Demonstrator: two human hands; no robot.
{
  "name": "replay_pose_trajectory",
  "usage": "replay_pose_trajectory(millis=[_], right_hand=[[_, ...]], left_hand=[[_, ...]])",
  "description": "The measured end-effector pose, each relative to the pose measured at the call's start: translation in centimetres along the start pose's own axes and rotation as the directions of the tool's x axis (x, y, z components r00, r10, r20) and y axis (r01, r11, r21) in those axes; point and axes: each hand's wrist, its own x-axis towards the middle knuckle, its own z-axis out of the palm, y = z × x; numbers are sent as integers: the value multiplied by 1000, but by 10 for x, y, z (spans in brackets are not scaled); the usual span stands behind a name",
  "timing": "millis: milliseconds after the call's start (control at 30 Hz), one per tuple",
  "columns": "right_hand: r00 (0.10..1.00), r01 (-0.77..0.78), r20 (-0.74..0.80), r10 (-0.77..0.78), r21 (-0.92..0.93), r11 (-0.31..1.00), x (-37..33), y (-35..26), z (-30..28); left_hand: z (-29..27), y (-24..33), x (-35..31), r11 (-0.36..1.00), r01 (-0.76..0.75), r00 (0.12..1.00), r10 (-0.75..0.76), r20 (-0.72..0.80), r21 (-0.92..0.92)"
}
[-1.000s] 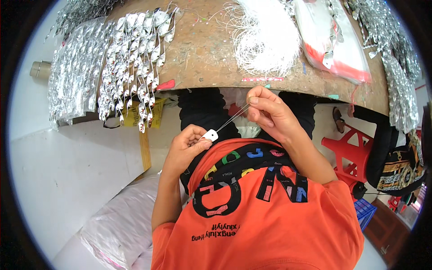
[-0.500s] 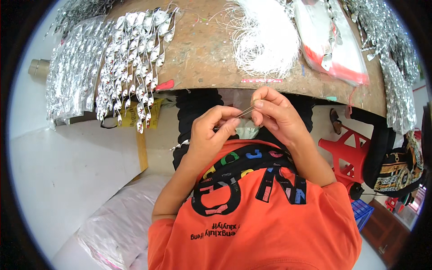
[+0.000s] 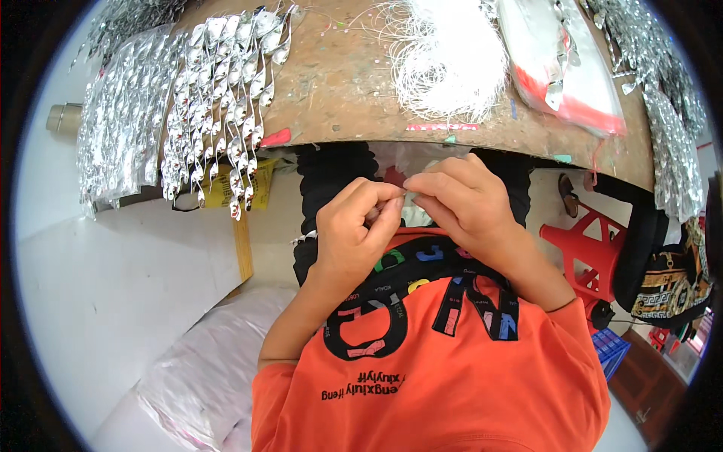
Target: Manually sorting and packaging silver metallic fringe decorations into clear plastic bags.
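My left hand and my right hand meet fingertip to fingertip just below the front edge of the wooden table, above my lap. Both pinch the same small white piece, which is mostly hidden by the fingers. The thin thread running to it cannot be made out now. I wear an orange shirt with dark letters. A bundle of white threads lies on the table straight ahead of my hands.
Rows of silvery twisted pieces cover the table's left side, and more hang at the right. A clear bag with a red edge lies at the back right. A red stool, a patterned bag and a pale plastic sack are on the floor.
My left hand rose from my lap and closed in on my right hand. The thread that stretched between them is no longer visible, and the fingertips now touch.
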Motion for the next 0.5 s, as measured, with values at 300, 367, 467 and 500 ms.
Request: replay_pose_trajectory(millis=[300, 367, 467, 500], right_hand=[[947, -295, 41, 320, 513, 806, -7, 10, 15], [835, -487, 224, 502, 726, 485, -7, 8, 15], [825, -464, 327, 461, 858, 220, -5, 10, 16], [830, -453, 345, 439, 876, 166, -6, 13, 19]], left_hand=[[2, -4, -7, 925, 157, 987, -141, 71, -346], [4, -6, -7, 847, 242, 970, -214, 113, -473], [7, -7, -6, 713, 326, 944, -285, 168, -620], [8, -8, -5, 681, 331, 941, -289, 176, -654]])
